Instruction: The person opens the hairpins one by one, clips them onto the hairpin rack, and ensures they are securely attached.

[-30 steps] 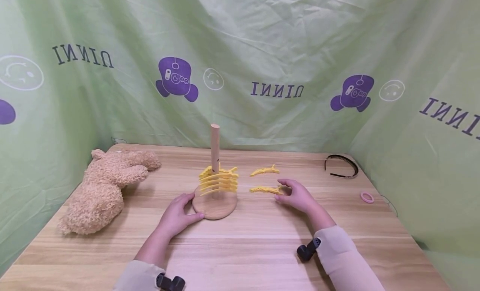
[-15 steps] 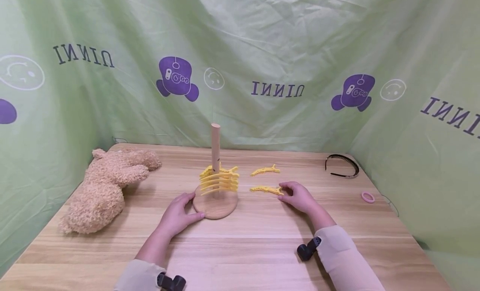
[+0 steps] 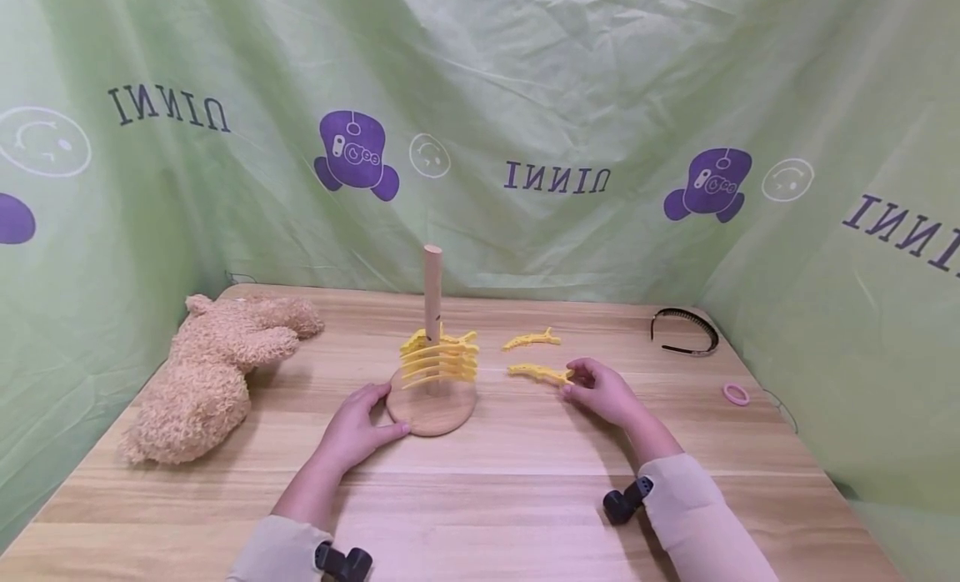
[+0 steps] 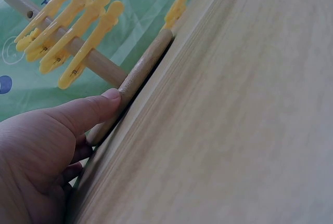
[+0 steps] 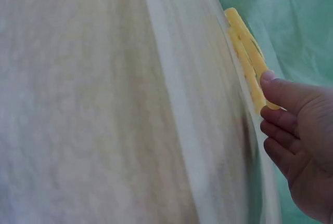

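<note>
A round wooden base (image 3: pixel 442 419) carries an upright wooden post (image 3: pixel 432 290), with several yellow hair clips (image 3: pixel 441 365) clamped on it. My left hand (image 3: pixel 354 432) holds the base's left rim. In the left wrist view its thumb (image 4: pixel 86 112) presses on top of the base, other fingers curled at the edge. To the right, my right hand (image 3: pixel 604 393) pinches one end of a yellow hair clip (image 3: pixel 538 372) between thumb and fingers. The right wrist view shows that clip (image 5: pixel 244 42) pointing away from the thumb. Behind it, another yellow hair clip (image 3: pixel 531 340) lies on the table.
A fluffy tan teddy bear (image 3: pixel 202 382) lies at the table's left. At the right back is a black headband (image 3: pixel 693 325), and nearer the right edge a pink ring (image 3: pixel 736 394). A green curtain (image 3: pixel 480 82) surrounds the wooden table (image 3: pixel 480 515).
My right hand has closed its pinch on the nearer hair clip and shifted it slightly right and up. The left hand stays at the base.
</note>
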`<control>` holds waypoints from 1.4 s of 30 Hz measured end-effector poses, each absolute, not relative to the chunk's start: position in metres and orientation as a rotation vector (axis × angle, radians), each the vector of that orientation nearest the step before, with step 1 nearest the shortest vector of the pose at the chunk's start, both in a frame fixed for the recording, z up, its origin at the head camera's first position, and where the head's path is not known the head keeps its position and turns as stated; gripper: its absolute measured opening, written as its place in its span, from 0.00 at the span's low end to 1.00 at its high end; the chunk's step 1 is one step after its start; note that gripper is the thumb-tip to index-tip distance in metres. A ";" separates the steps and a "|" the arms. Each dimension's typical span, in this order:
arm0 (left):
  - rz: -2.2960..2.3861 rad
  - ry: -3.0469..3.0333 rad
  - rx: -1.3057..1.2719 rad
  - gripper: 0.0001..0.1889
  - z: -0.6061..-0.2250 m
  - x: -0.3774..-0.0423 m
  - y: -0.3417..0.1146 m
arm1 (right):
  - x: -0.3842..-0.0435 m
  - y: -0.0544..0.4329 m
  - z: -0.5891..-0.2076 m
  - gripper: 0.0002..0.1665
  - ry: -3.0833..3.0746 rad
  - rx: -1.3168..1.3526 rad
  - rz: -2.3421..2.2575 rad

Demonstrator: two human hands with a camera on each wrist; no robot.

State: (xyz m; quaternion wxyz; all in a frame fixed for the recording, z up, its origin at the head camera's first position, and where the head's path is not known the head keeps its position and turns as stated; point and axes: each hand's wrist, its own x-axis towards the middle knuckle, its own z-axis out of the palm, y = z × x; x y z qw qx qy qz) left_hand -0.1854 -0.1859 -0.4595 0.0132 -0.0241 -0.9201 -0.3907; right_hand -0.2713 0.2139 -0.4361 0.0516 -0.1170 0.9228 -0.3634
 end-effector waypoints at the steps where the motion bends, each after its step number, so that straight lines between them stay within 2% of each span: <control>1: -1.217 -2.866 -0.076 0.43 -0.460 -0.186 -0.186 | -0.271 0.214 -0.434 0.29 2.804 -0.347 -1.121; 11: -1.225 -2.861 -0.079 0.43 -0.459 -0.186 -0.186 | -0.264 0.212 -0.401 0.31 2.821 -0.397 -1.300; 20: -1.218 -2.864 -0.079 0.43 -0.457 -0.184 -0.185 | -0.257 0.199 -0.372 0.27 2.806 -0.516 -1.477; 30: -1.215 -2.862 -0.081 0.43 -0.458 -0.184 -0.186 | -0.247 0.161 -0.345 0.22 2.873 -0.617 -1.531; 42: -1.220 -2.854 -0.086 0.42 -0.460 -0.185 -0.186 | -0.253 0.100 -0.345 0.15 2.846 -0.733 -1.623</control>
